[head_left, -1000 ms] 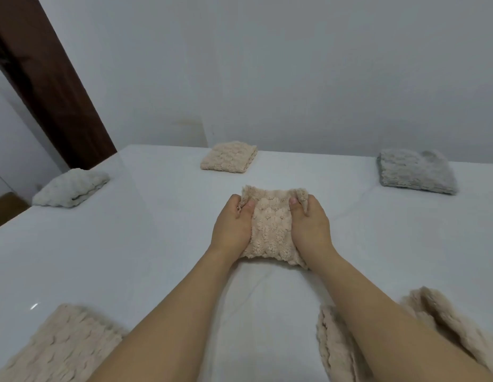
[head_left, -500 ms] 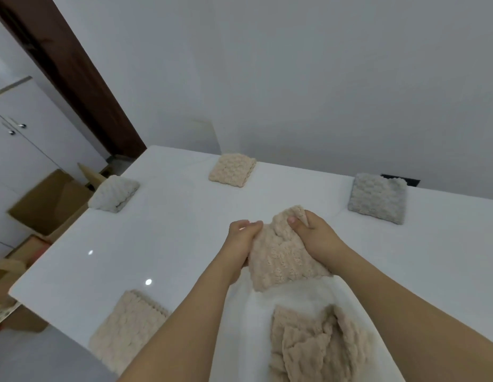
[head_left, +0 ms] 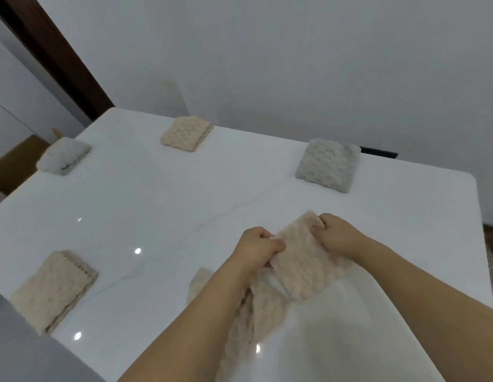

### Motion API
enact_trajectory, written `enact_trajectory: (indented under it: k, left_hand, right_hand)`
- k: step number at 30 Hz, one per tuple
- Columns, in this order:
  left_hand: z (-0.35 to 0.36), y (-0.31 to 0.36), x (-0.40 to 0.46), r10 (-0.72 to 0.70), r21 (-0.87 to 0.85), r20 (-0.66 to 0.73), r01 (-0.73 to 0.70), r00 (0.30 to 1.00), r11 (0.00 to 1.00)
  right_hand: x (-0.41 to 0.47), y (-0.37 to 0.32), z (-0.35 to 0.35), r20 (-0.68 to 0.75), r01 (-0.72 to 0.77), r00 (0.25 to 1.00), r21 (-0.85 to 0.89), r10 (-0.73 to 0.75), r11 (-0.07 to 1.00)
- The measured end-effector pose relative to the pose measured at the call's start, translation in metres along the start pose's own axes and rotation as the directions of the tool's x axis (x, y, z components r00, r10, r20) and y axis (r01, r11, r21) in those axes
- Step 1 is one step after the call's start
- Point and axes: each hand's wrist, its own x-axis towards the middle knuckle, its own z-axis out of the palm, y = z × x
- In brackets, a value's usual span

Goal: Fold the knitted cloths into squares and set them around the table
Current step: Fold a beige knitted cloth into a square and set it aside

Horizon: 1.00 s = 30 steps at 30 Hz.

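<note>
Fingers [head_left: 317, 228] of both hands pinch the folded cloth [head_left: 303, 263].
Carried loosely, its fold could slip open.

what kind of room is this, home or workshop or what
Probably a room in a home, perhaps a dining area. A glossy white table stands against a plain white wall, with a dark wooden door frame and a cardboard box on the floor at the left.
</note>
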Motion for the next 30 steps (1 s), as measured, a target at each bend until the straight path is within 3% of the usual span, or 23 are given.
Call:
enact_trajectory:
  k: [4,9,13,21,26,30]
  left_hand:
    - [0.086,-0.022,-0.004,-0.001,0.155,-0.040,0.007,0.999,0.988]
    - [0.159,-0.034,-0.017,0.017,0.208,-0.071,-0.002,0.997,0.978]
    - [0.197,-0.031,-0.027,0.024,0.206,-0.037,-0.016,0.999,0.978]
    - [0.241,-0.028,-0.044,0.006,0.212,0.097,-0.027,0.995,0.977]
    - [0.253,-0.028,-0.050,0.022,0.226,0.107,-0.045,0.994,0.973]
    - [0.254,-0.028,-0.051,0.029,0.257,0.068,-0.045,0.997,0.965]
  right_hand:
    - [-0.011,0.070,-0.011,-0.166,0.012,0.985,-0.258,-0.057,0.966]
    - [-0.037,0.131,-0.021,-0.319,0.099,0.916,-0.406,-0.242,0.908]
    - [-0.047,0.165,-0.036,-0.321,0.131,0.897,-0.466,-0.305,0.875]
    - [-0.069,0.192,-0.068,-0.193,0.122,0.942,-0.569,-0.276,0.813]
    - [-0.074,0.206,-0.068,-0.292,0.002,0.918,-0.676,-0.270,0.737]
    - [-0.071,0.213,-0.058,-0.334,0.053,0.855,-0.704,-0.396,0.708]
